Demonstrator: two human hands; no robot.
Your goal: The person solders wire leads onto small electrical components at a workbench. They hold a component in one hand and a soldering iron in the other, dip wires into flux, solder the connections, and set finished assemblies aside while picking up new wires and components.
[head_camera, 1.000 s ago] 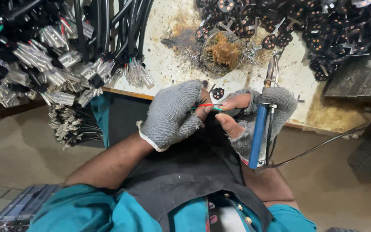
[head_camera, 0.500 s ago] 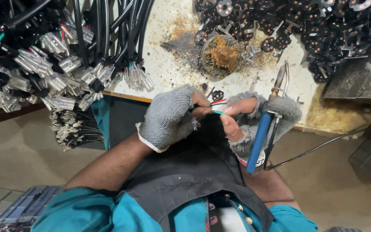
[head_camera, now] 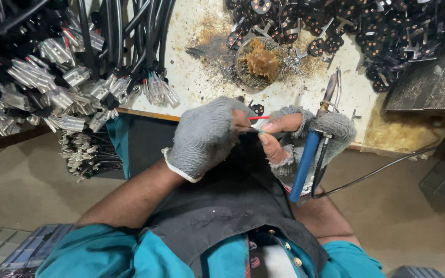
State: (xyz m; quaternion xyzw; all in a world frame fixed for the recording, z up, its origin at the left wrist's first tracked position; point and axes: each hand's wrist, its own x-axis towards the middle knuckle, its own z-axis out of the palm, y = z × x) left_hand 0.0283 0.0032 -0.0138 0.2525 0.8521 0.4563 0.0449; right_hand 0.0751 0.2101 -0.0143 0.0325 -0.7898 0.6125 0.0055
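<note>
At the near edge of the stained workbench [head_camera: 202, 77], seen from the head camera, both gloved hands meet over the person's lap. The left hand [head_camera: 207, 136], in a grey knit glove, is curled shut around a small bundle of thin wires [head_camera: 257, 122], of which a red, a white and a green strand show just past its knuckles. The right hand [head_camera: 305, 141], in a fingerless grey glove, has its bare fingertips [head_camera: 271, 126] pinched together on the ends of those same wires, while its palm and outer fingers are clamped on a blue-handled soldering iron [head_camera: 310, 152] whose tip points to the far side, toward the bench. The iron's dark cord [head_camera: 377, 172] trails off to the right. Far of the hands sits a round tin of brown flux or tip-cleaning wool [head_camera: 257, 61], ringed by solder splatter; to the far right lies a heap of black plug parts [head_camera: 387, 31], and to the far left a mass of black cables with silver terminals [head_camera: 68, 77]. The step in hand looks like sorting or twisting the wire ends before soldering. The next move would likely call for a steady pinch on one strand and bringing the iron's tip round without touching the bare fingers.
</note>
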